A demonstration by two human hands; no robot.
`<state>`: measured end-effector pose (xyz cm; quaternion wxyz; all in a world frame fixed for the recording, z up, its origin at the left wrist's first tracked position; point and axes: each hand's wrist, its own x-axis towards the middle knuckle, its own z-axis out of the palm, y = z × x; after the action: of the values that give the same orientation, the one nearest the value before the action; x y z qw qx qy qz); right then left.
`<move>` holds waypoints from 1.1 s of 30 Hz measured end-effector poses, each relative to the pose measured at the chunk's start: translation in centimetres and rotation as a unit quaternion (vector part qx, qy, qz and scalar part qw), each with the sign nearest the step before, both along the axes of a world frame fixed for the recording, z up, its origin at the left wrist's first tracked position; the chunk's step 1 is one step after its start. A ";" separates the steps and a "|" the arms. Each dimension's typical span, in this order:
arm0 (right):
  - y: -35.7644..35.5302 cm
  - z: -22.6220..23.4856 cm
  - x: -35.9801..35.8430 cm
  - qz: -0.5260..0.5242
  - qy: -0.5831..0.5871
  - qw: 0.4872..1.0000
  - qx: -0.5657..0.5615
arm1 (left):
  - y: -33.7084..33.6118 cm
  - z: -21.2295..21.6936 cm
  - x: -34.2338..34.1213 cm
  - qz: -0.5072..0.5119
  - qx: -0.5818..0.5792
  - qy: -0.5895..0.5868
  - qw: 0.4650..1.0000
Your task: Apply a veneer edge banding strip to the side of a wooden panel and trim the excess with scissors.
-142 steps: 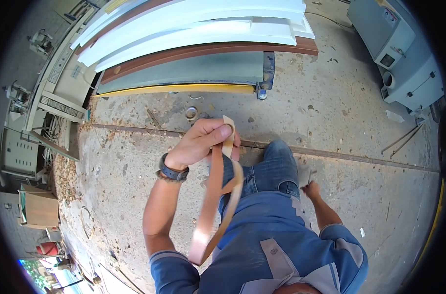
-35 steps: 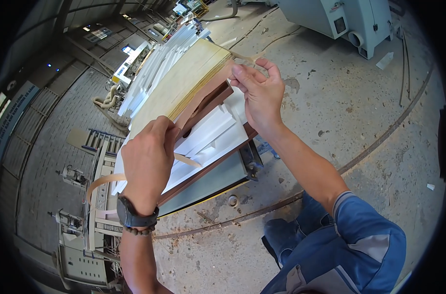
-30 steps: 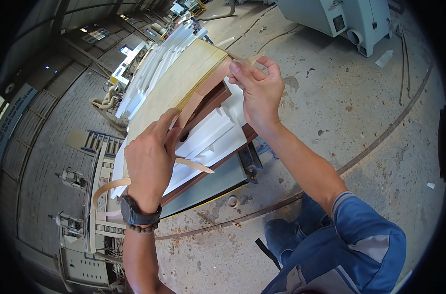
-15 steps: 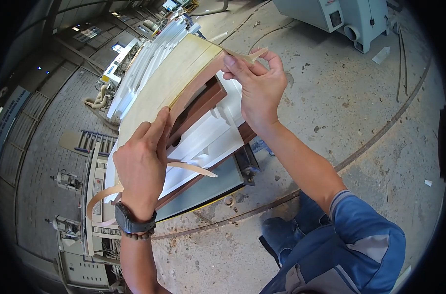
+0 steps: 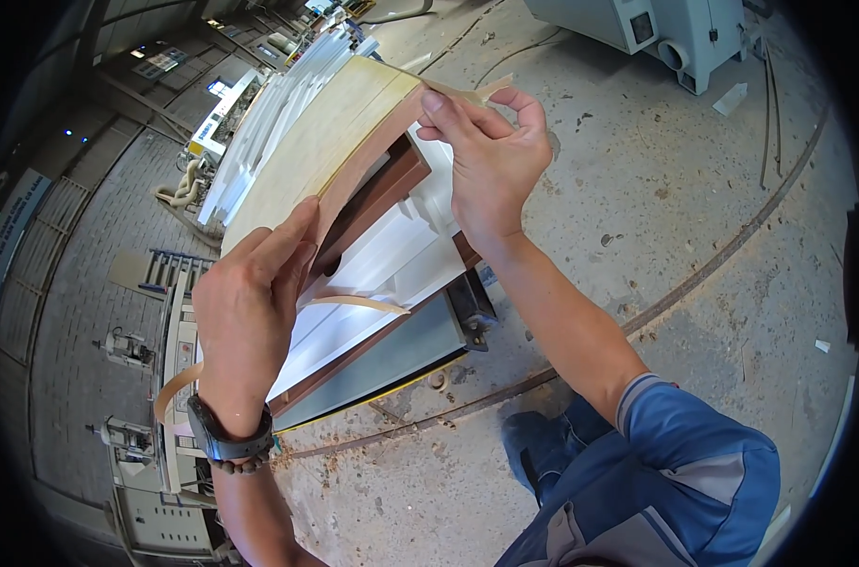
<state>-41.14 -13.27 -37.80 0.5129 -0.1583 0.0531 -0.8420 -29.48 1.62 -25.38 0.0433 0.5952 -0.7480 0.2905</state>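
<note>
Hands both on curved wood panel [image 5: 325,142]: I see left hand [image 5: 250,302] pressing flat against panel's near edge, fingers extended; right hand [image 5: 486,156] pinching end of thin edge-banding strip [image 5: 467,92] at panel's far corner. Strip tail [image 5: 354,302] curls loose below panel. White boards [image 5: 382,265] stacked under panel. Concrete floor [image 5: 665,189] right of panel.

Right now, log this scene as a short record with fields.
Setting: workshop, concrete floor with sawdust
Left hand: pressed on the long edge of the top wooden panel
Right hand: pinching the end of the thin edge strip at the panel's corner
Strip: loose tail curls below the left hand
Under panel: stacked white panels
Wrist: dark watch, left
</note>
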 end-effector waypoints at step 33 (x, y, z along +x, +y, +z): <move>-2.0 -0.2 0.2 -0.109 0.088 0.988 -0.060 | -1.1 -0.7 0.1 0.008 -0.012 -0.035 0.999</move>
<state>-40.93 -15.23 -38.01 0.4011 -0.2554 0.0643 -0.8774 -29.39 0.47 -26.04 0.0219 0.5898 -0.7410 0.3202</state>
